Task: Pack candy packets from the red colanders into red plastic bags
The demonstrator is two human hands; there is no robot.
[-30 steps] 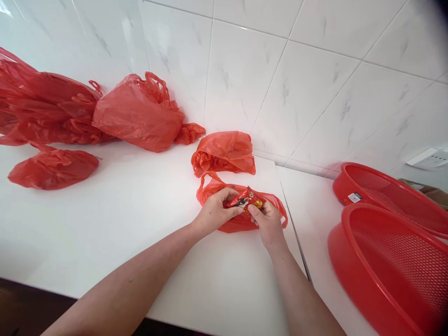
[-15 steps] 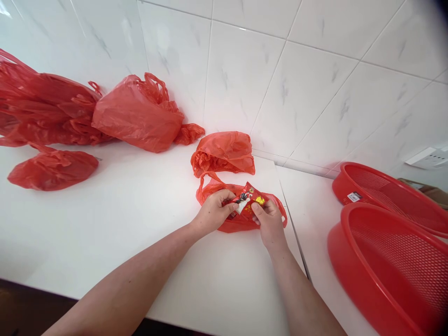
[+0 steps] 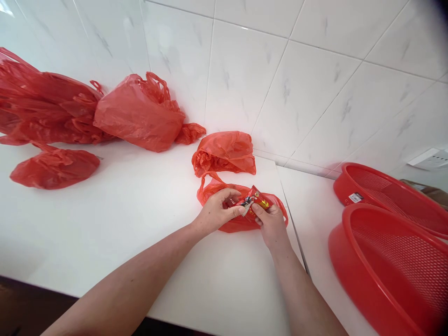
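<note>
My right hand [image 3: 273,223] pinches a small red packet [image 3: 257,198] with yellow and black-and-white print, its thumb on the front face. At the packet's left end, my left hand [image 3: 219,209] has its thumb and fingers apart, the thumb tip at a pale lower corner of the packet. Both hands are just above an opened red plastic bag [image 3: 241,226] lying on the white table [image 3: 140,224]. More dark printed wrapping shows inside the bag, partly hidden by my left hand.
A crumpled red bag [image 3: 227,149] lies behind the opened one. Further left are a filled red bag [image 3: 140,114], a bag heap [image 3: 52,107] and a knotted bag [image 3: 56,169]. Two red mesh baskets [image 3: 357,261] stand on the right, past a table seam. A tiled wall [image 3: 245,70] runs behind.
The left fingers have spread away from the packet, leaving the thumb at its corner. The packet has tilted and shifted slightly right in my right hand.
</note>
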